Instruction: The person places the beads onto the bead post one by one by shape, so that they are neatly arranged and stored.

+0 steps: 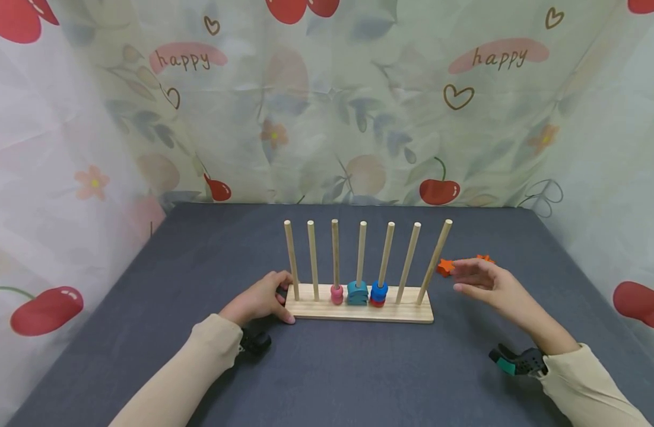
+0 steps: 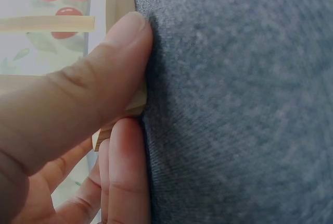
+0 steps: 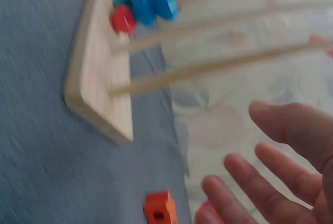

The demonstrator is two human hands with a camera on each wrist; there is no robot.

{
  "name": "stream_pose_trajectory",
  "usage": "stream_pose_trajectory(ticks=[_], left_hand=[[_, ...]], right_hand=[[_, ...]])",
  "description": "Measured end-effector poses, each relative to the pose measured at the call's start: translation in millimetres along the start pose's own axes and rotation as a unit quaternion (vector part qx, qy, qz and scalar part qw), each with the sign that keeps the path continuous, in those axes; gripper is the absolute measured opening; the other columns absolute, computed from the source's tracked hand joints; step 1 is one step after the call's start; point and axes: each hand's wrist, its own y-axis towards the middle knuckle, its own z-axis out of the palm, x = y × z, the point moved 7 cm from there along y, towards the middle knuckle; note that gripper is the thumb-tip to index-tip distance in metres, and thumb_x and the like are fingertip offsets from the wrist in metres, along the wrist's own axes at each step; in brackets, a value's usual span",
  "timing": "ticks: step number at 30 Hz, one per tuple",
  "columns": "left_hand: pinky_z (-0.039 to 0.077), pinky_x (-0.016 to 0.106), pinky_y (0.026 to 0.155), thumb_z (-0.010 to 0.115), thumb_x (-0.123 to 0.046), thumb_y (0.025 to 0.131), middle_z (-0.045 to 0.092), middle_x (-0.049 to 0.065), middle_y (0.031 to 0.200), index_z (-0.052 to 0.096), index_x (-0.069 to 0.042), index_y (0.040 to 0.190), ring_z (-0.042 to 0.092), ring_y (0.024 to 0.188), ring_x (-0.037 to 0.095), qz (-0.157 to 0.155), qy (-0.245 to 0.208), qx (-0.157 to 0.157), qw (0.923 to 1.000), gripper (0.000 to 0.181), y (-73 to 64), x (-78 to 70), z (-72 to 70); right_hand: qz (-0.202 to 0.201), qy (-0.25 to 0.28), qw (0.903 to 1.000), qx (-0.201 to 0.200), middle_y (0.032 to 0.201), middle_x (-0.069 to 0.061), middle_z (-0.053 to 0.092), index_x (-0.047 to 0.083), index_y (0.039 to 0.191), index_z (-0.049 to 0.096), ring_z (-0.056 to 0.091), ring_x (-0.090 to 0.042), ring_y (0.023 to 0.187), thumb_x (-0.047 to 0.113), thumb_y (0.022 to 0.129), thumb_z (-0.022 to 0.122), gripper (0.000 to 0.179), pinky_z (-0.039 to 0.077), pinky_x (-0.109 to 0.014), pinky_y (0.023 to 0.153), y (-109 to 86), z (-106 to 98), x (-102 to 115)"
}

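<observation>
A wooden peg board (image 1: 327, 311) with several upright pegs stands on the dark table. My left hand (image 1: 259, 298) holds its left end, the thumb (image 2: 125, 36) on the front edge and fingers around the end. Pink beads (image 1: 336, 295) sit on one peg, teal beads (image 1: 357, 293) on the middle peg, and blue beads (image 1: 378, 290) over a red bead (image 3: 123, 20) on the one beside it. Right of the board, my right hand (image 1: 484, 281) is in the air with fingers spread and nothing in it. An orange star bead (image 1: 445, 267) lies near its fingertips.
A second orange bead (image 1: 486, 258) lies behind the right hand, partly hidden by it. The dark cloth-covered table (image 1: 348, 373) extends in front of the board. Patterned curtains (image 1: 327, 107) hang behind and at both sides.
</observation>
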Motion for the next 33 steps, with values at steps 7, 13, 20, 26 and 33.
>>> stream_pose_trajectory(ticks=[7,13,20,26,33], left_hand=[[0.050,0.033,0.078,0.092,-0.003,0.059,0.048,0.013,0.116,0.054,-0.006,0.122,0.057,0.093,0.022,0.005,-0.001,0.002,1.0000,0.074,-0.6,-1.1,-0.3],[0.050,0.033,0.078,0.091,-0.002,0.058,0.048,0.013,0.115,0.054,-0.005,0.122,0.057,0.092,0.022,0.008,-0.003,-0.001,1.0000,0.073,-1.1,-2.1,-0.8],[0.049,0.031,0.076,0.092,-0.003,0.057,0.048,0.011,0.114,0.055,-0.007,0.121,0.057,0.091,0.021,0.005,-0.002,-0.003,1.0000,0.074,-1.2,-0.8,-0.4],[0.049,0.033,0.077,0.092,-0.002,0.058,0.048,0.013,0.115,0.055,-0.006,0.121,0.056,0.092,0.022,0.010,-0.005,0.001,0.9999,0.074,-0.9,-1.6,-0.7],[0.050,0.032,0.077,0.092,-0.002,0.057,0.048,0.012,0.115,0.055,-0.006,0.121,0.057,0.092,0.021,0.012,-0.003,0.001,0.9999,0.073,-0.3,-1.8,-0.8]], right_hand=[[0.020,-0.053,0.9929,-0.104,0.137,-0.021,0.050,0.003,0.141,0.043,0.054,-0.033,0.119,0.035,0.095,0.062,0.059,0.048,-0.017,0.083,12.9,-32,-20],[0.063,-0.030,0.9872,-0.143,0.144,-0.029,0.040,0.000,0.147,0.032,0.040,-0.048,0.129,0.031,0.097,0.059,0.066,0.039,-0.058,0.099,21.8,-47,-42],[0.102,-0.038,0.9852,-0.132,0.145,-0.032,0.036,-0.003,0.148,0.029,0.038,-0.050,0.131,0.027,0.096,0.060,0.067,0.039,-0.060,0.098,33.7,-51,-73],[0.123,-0.066,0.9856,-0.095,0.144,-0.035,0.036,-0.007,0.146,0.029,0.041,-0.049,0.127,0.026,0.096,0.062,0.069,0.040,-0.058,0.097,43.2,-47,-89],[0.128,-0.092,0.9833,-0.091,0.138,-0.035,0.042,-0.007,0.141,0.040,0.047,-0.047,0.120,0.021,0.094,0.063,0.059,0.046,-0.051,0.087,47.0,-48,-96]])
